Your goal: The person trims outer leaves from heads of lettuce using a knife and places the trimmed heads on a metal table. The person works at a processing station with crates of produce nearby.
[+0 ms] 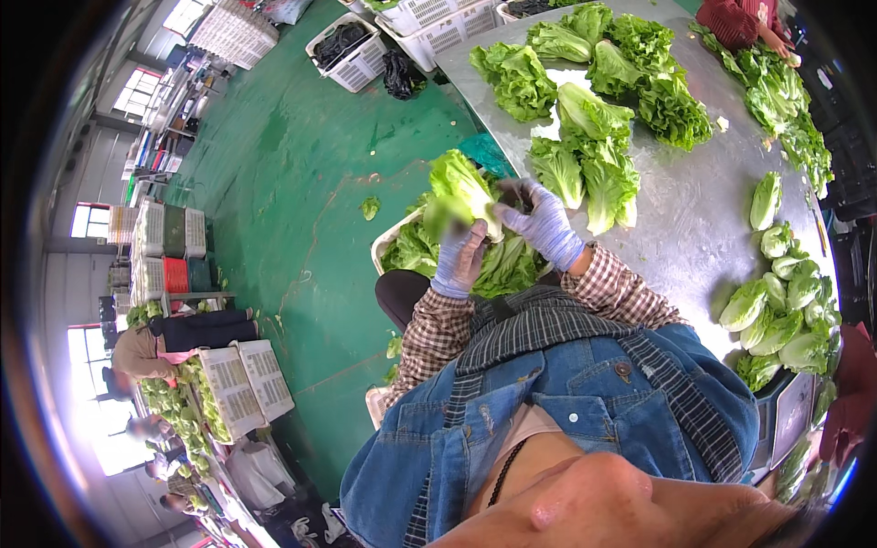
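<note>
A green leafy lettuce head (460, 183) is at my left hand (460, 259), whose gloved fingers grip it near the pale base. My right hand (545, 222), also gloved, is at the base's right side with its fingers bent; whether they grip anything is unclear. Part of the lettuce beside my left hand is blurred. Below both hands, a white crate (381, 252) holds loose lettuce leaves (505, 268). Several lettuce heads (595, 113) lie on the metal table (675, 198) to the right of my hands.
Smaller lettuce heads (777, 312) are piled along the table's near right part. A co-worker's hand (774, 42) is at leafy lettuce (781, 103) by the far edge. White crates (353, 61) stand beyond on the green floor (308, 171); a stray leaf (370, 207) lies there.
</note>
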The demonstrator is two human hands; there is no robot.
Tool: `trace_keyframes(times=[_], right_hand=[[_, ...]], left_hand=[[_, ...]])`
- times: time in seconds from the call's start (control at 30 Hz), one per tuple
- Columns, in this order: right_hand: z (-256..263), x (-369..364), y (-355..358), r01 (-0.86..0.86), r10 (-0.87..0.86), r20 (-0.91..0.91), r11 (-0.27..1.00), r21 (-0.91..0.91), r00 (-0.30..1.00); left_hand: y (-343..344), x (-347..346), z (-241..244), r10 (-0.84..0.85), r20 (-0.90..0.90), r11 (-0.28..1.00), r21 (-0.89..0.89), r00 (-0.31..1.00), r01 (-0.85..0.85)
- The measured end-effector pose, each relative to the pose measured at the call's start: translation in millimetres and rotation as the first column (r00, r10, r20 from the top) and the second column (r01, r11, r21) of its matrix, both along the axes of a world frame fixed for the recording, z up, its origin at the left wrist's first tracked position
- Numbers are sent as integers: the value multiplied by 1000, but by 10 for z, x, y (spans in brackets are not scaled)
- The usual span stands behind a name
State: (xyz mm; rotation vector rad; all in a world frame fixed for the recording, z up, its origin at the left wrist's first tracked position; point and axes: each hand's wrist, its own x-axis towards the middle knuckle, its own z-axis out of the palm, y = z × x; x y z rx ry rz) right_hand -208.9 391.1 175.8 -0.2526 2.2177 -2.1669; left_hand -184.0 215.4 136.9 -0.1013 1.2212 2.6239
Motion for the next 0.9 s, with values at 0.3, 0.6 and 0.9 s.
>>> trace_keyframes(times=[0.3,0.6,0.9], right_hand=[[51,-113,27,67,-66,-6,990,123,998],[-20,-416,1167,293,-343,-8,790,539,939],[-610,-1925,2226,1,-437,217,447,894,873]], left_hand=[[79,-3,-62,-3,-119,955,-294,993,-32],[-1044,236,-650,106,-137,-238,-965,985,-109],[-767,385,-752,90,74,226,-973,993,52]])
